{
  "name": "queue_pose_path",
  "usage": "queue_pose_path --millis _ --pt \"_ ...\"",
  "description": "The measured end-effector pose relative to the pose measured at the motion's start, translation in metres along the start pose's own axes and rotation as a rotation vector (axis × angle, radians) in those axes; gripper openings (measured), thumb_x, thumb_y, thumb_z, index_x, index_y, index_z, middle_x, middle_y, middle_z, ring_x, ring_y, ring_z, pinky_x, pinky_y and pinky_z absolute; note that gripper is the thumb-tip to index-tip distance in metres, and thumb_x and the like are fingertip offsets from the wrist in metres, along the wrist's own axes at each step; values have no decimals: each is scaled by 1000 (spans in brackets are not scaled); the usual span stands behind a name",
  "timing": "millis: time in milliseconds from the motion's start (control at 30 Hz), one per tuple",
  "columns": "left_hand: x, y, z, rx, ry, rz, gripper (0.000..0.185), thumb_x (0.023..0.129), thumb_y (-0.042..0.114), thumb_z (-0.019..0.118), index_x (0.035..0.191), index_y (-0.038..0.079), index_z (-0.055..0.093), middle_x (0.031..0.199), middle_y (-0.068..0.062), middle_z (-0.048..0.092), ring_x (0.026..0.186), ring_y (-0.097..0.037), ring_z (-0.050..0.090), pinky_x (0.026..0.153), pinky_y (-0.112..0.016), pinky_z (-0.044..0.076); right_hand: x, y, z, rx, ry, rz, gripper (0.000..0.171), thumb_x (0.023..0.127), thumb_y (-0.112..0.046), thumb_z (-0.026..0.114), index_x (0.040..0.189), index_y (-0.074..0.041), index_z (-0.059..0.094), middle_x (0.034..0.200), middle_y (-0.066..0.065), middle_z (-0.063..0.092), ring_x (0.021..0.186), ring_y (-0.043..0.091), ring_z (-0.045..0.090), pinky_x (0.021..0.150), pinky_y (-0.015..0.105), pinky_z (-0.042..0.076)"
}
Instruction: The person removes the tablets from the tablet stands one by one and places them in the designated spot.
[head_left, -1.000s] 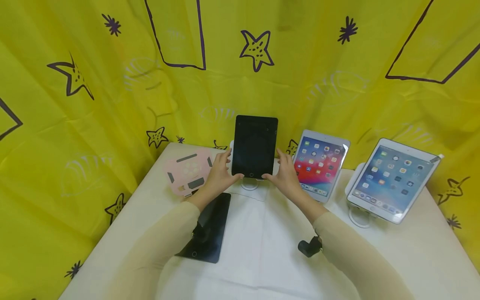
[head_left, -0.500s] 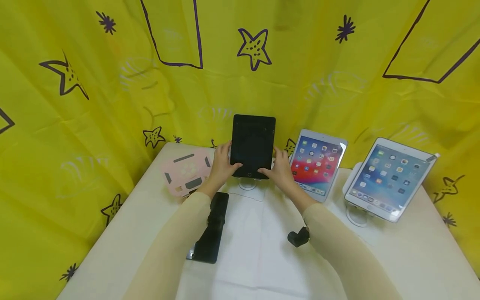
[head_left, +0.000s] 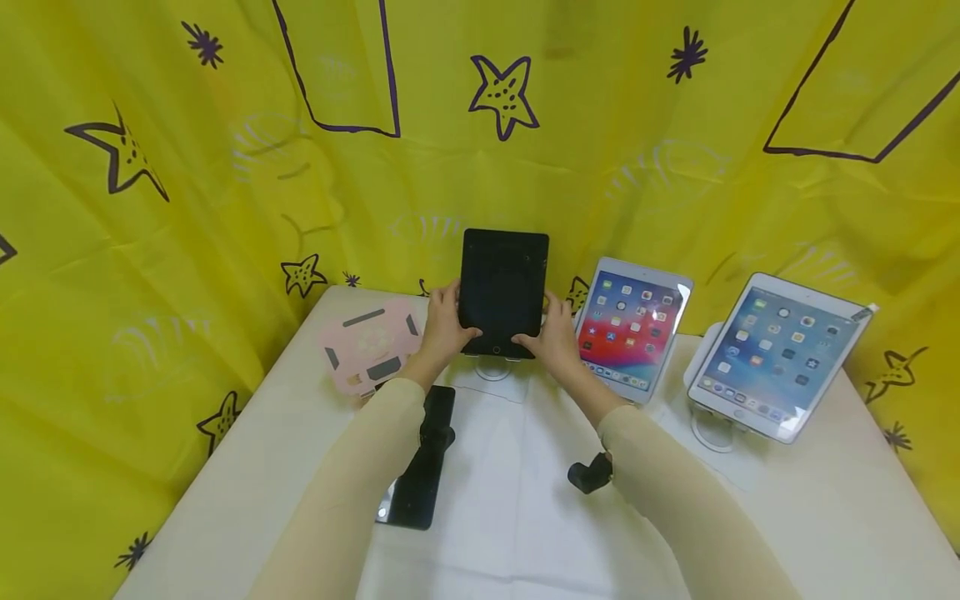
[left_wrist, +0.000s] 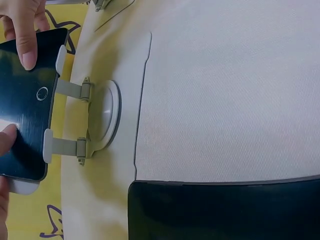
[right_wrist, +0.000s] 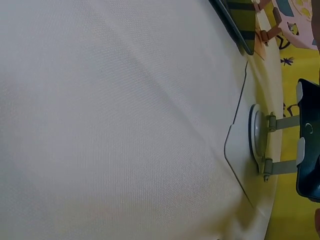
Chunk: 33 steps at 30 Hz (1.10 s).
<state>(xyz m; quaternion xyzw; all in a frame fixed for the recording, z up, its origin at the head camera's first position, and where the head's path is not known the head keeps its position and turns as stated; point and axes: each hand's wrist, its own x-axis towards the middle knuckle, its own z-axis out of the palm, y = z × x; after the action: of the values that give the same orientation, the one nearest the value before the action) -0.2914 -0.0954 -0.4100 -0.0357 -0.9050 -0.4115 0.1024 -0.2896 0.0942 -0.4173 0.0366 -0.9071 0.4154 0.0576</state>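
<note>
Both hands are gripping the dark tablet (head_left: 503,292) at its lower corners: my left hand (head_left: 444,330) is curling round the left edge with the thumb on the glass, my right hand (head_left: 552,337) doing the same on the right edge. It is sitting upright on the white stand (left_wrist: 102,121) at the back of the table (head_left: 525,517), its bottom edge resting in the two small clips (left_wrist: 48,145). Main risk as I judge it: those clips are catching only the lower rim, so if I am letting go unevenly the slab could be tipping forward off the round base, or sliding sideways out of one clip. Second risk: my right knuckles are sitting just beside the lit tablet (head_left: 631,327) on the next stand, so a wide elbow could be knocking it. Lying flat near my left forearm is another black tablet (head_left: 420,483), with the pink case (head_left: 370,347) just beyond it; dragging my sleeve back could be shoving either one.
</note>
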Motion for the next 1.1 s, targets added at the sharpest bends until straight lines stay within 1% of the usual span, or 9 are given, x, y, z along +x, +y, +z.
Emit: queue_pose_path --millis 133,233,433,567,633,733,833,1100 --pt "0 2 0 34 -35 -35 95 75 10 80 149 14 22 130 -16 35 116 -29 41 96 -40 43 -1 -2 1 27 12 25 88 80 -19 77 147 -8 22 130 19 31 115 33 45 101 42 43" --pt "0 2 1 39 -45 -45 94 76 11 79 149 17 21 129 -15 36 114 -29 43 93 -40 44 -1 -2 1 40 13 22 87 80 -17 76 147 -6 20 130 19 29 117 34 43 103 42 41" --pt "0 1 1 22 -30 -22 91 76 10 79 148 17 23 119 -14 42 104 -28 47 91 -40 43 -5 -2 1 50 33 -18 88 80 -14 76 145 -4 18 131 21 31 120 35 41 106 44 37" --pt "-1 -1 1 -17 -31 -16 90 78 8 77 148 17 23 120 -14 41 105 -29 52 90 -39 46 -7 -2 2 59 48 -37 87 80 -12 76 145 -4 18 131 22 33 119 35 41 106 44 36" --pt "-2 -2 1 -44 -36 -13 91 79 8 76 150 18 20 122 -15 41 106 -29 53 92 -38 47 -7 -2 2 66 41 -39 87 80 -12 75 145 -5 18 134 22 33 121 35 41 107 44 36" --pt "-4 -4 0 -68 -44 12 94 80 7 74 152 19 15 125 -16 41 106 -29 53 95 -38 47 -7 -3 2 59 32 -43 85 81 -12 75 145 -5 18 137 21 33 123 35 41 107 44 36" --pt "-7 -5 -1 -70 -44 41 95 81 7 73 153 18 12 126 -17 42 105 -29 51 96 -38 47 -8 -4 2 56 24 -45 84 82 -13 74 144 -5 18 139 21 33 126 35 41 107 44 36" --pt "-14 1 -9 -99 -26 110 95 78 8 76 151 13 15 118 -15 44 99 -26 48 88 -36 49 -16 -8 -4 118 29 -55 86 81 -11 74 146 -6 17 138 20 33 125 33 39 106 44 37"
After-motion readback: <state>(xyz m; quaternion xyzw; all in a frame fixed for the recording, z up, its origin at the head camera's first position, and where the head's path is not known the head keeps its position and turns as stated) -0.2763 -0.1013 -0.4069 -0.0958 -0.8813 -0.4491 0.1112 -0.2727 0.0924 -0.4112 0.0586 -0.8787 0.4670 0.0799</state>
